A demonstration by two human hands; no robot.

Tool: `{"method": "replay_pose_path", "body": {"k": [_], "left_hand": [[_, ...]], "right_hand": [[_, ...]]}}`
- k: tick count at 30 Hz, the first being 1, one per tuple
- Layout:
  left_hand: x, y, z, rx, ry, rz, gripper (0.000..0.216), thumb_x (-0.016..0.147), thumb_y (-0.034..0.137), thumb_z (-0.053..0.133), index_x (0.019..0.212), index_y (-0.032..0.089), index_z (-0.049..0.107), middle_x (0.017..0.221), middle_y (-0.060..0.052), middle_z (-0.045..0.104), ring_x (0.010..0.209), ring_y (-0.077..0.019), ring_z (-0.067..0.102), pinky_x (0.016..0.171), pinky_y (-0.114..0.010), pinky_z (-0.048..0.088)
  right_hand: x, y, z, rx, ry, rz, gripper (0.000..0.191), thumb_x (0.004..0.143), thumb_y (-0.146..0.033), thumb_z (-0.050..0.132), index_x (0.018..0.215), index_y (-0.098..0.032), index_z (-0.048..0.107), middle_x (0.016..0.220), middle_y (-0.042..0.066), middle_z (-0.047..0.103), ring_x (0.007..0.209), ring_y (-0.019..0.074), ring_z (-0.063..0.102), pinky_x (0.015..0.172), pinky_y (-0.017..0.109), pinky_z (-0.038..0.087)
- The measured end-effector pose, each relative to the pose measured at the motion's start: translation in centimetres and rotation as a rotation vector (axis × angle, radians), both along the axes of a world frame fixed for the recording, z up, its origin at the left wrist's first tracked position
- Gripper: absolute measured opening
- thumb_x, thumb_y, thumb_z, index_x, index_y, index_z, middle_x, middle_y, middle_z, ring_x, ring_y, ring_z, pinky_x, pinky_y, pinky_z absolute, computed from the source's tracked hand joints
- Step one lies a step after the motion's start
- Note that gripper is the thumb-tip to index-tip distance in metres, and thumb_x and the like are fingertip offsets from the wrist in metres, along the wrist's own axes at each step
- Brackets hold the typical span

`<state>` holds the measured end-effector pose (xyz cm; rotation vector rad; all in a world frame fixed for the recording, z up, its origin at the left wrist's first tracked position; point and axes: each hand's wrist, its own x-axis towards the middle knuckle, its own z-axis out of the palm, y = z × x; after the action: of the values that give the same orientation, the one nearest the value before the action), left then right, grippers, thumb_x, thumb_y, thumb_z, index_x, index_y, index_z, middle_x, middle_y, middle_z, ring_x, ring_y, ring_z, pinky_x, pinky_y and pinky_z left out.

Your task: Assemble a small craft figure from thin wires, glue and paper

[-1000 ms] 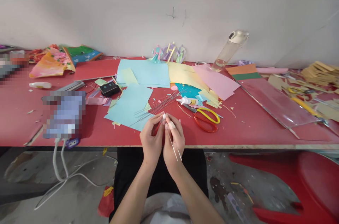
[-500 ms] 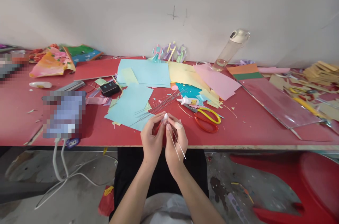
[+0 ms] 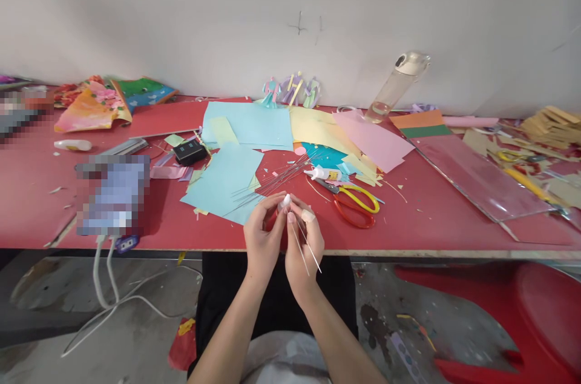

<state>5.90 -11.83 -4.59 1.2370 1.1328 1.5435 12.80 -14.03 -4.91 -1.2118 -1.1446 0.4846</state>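
From here, both grips look closed: left hand (image 3: 262,237) pinching a small, rounded white piece (image 3: 286,201) over the red desk (image 3: 417,217), right hand (image 3: 300,266) holding two thin white wires (image 3: 314,257), splayed wider than a second ago, suggesting slight turning.

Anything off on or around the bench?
Dark blotch on the floor, left of the red stool: stain or spill, can't tell. The bottle looks tilted right, though lens distortion may explain it. Thin wires lie splayed, partly across blue paper.
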Motion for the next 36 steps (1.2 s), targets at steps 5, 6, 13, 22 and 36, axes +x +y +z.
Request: {"method": "replay_pose_path", "body": {"k": [5,6,13,22,36], "left_hand": [[-0.1,0.1,-0.1,0.005,0.045,-0.018,0.021,0.091,0.026,0.065,0.111,0.022,0.069,0.112,-0.008,0.071,0.105,-0.0213,0.069,0.095,-0.034,0.053],[-0.1,0.1,-0.1,0.009,0.056,-0.019,0.020,0.091,0.026,0.064,0.111,0.022,0.069,0.112,-0.008,0.071,0.105,-0.0213,0.069,0.096,-0.034,0.053],[-0.1,0.2,0.0,0.034,0.065,-0.030,0.018,0.092,0.026,0.064,0.108,0.021,0.069,0.110,-0.009,0.070,0.105,-0.0223,0.068,0.096,-0.035,0.053],[-0.4,0.4,0.2,0.097,0.146,-0.043,0.021,0.094,0.025,0.060,0.112,0.022,0.071,0.116,-0.008,0.071,0.110,-0.0217,0.065,0.096,-0.034,0.052],[-0.5,0.4,0.5,0.073,0.139,-0.040,0.018,0.094,0.027,0.061,0.106,0.021,0.073,0.111,-0.008,0.073,0.105,-0.0220,0.067,0.093,-0.033,0.052]], "right_hand": [[0.2,0.1,-0.5,-0.023,0.055,-0.027,0.020,0.097,-0.026,0.057,0.114,-0.024,0.068,0.126,0.010,0.067,0.117,0.0251,0.064,0.102,0.048,0.049],[0.2,0.1,-0.5,-0.025,0.071,-0.028,0.020,0.097,-0.026,0.057,0.114,-0.024,0.068,0.126,0.010,0.068,0.117,0.0250,0.064,0.103,0.048,0.048],[0.2,0.1,-0.4,-0.026,0.135,-0.022,0.020,0.096,-0.026,0.059,0.112,-0.025,0.071,0.123,0.008,0.069,0.113,0.0239,0.066,0.104,0.048,0.047],[0.1,0.0,0.0,-0.039,0.193,-0.011,0.019,0.094,-0.027,0.061,0.110,-0.023,0.072,0.120,0.009,0.068,0.109,0.0246,0.067,0.090,0.041,0.058],[1.3,0.1,0.0,0.115,-0.169,-0.037,0.025,0.096,-0.013,0.057,0.116,-0.022,0.070,0.117,0.011,0.070,0.109,0.0230,0.067,0.092,0.042,0.058]]}}
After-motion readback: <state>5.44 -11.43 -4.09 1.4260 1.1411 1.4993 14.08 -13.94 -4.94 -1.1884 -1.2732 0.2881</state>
